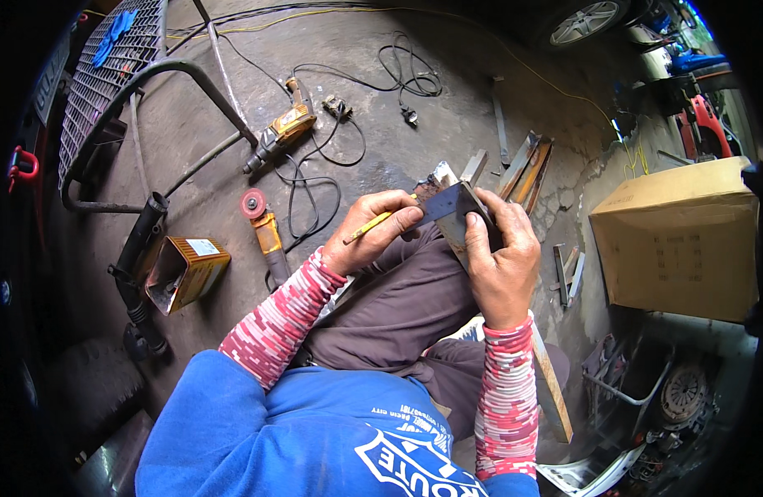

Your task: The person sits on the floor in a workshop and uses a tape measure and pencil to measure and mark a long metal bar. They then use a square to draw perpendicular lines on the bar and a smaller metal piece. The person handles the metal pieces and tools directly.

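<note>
As the left hand pinches a yellow pencil near its left end, a dark, flat metal piece sits gripped in the right hand, just beyond the person's bent leg. It looks stiff, moderately heavy and possibly slick; its broad faces, away from sharp corners, seem the surest hold.

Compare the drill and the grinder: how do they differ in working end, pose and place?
The drill ends in a narrow dark chuck; the grinder ends in a round reddish disc.
The drill's chuck points toward the picture's lower left, while the grinder's disc end points up the picture.
The drill lies farther from the person than the grinder.
Both are orange and dark, and lie on the floor.
</note>
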{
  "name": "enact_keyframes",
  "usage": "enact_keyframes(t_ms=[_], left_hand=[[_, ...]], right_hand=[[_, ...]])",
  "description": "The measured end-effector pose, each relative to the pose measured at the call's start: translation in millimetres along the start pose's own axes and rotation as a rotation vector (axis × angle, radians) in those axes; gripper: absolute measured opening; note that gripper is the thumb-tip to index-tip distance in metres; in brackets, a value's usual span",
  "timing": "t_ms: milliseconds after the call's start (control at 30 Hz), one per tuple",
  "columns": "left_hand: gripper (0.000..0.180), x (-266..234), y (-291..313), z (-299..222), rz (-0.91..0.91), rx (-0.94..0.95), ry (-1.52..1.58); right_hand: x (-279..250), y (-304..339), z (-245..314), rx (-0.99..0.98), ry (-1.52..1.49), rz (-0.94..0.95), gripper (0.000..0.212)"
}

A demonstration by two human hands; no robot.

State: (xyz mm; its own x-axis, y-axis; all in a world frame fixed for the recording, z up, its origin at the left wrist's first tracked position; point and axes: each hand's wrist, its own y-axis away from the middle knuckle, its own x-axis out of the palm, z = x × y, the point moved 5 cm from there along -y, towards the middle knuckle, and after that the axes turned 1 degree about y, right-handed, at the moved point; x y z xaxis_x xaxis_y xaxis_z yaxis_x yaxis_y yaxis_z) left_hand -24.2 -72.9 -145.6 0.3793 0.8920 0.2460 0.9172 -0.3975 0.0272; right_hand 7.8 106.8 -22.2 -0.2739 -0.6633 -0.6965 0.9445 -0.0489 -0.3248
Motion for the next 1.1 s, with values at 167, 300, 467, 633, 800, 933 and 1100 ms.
enact_keyframes(t_ms=[167,300,467,633,800,933,1100], left_hand=[[0.027,-0.9,-1.6,-0.3,0.004,0.025,0.0],[0.026,-2.8,-3.4,-1.8,0.011,0.023,-0.005],[0.025,-4.4,-3.7,-2.1,0.002,0.016,0.019],[0.025,-6.5,-4.3,-0.2,0.008,0.005,0.032],[0.029,-7.9,-4.8,-8.8,-0.058,0.196,-0.198],[0.038,-12.6,1.1,-7.5,-0.196,0.115,-0.072],[0.028,-20.5,13.5,-29.6,-0.421,0.28,-0.054]], right_hand=[[4.6,-6.0,-0.9,0.014,-0.059,0.011,0.025],[6.5,-7.5,-1.5,0.007,-0.041,0.014,0.026],[9.1,-10.2,0.6,-0.005,-0.01,0.016,0.027],[12.9,-10.1,1.4,-0.009,0.059,-0.021,0.031],[16.4,-8.4,-1.2,-0.011,0.104,-0.068,0.032],[17.2,-7.2,-4.2,-0.02,0.116,-0.1,0.032],[18.1,-5.0,-5.2,-0.043,0.163,-0.13,0.032]])
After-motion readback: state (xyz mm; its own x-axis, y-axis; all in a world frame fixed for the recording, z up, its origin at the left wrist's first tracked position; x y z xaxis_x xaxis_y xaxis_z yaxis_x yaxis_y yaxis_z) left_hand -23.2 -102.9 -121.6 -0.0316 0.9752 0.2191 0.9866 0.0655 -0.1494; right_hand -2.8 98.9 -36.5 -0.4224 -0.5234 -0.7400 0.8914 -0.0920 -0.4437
